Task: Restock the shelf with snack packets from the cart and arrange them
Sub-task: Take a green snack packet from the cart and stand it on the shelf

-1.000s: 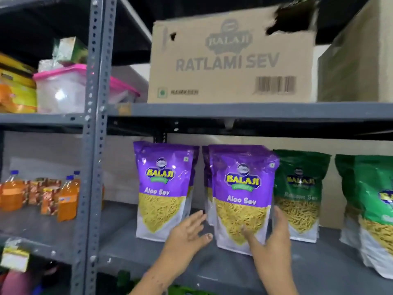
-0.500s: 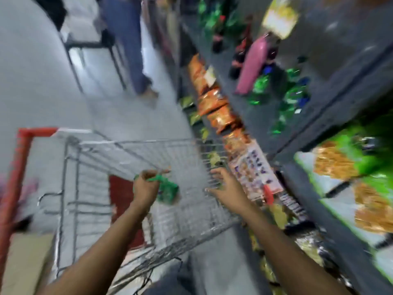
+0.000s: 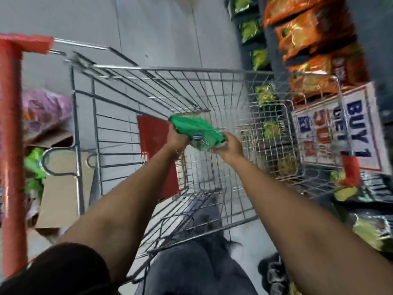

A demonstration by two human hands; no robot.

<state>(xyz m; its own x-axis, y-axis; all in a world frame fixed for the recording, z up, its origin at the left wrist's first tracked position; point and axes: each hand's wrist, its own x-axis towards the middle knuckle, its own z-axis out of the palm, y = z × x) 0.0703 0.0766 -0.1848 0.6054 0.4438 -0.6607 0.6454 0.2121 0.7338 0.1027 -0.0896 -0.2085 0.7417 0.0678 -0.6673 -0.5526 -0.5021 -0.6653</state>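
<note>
A green snack packet (image 3: 197,129) hangs over the inside of the wire cart (image 3: 161,86), held at both ends. My left hand (image 3: 175,138) grips its left end and my right hand (image 3: 228,146) grips its right end. The cart's basket looks nearly bare, with a red panel (image 3: 153,137) at its far wall. The shelf (image 3: 314,52) runs along the right side, stacked with orange and green packets. The picture is blurred by motion.
A red cart handle (image 3: 10,145) stands at the left, beside an open cardboard box (image 3: 61,186) with purple and green packets. A "BUY 1" sign (image 3: 340,128) hangs on a small wire basket at the right. Dark packets lie low at the right. Grey floor stretches ahead.
I have turned from the purple Aloo Sev packets on the shelf down to the cart. My left hand took a green packet; now my right hand holds it too.
</note>
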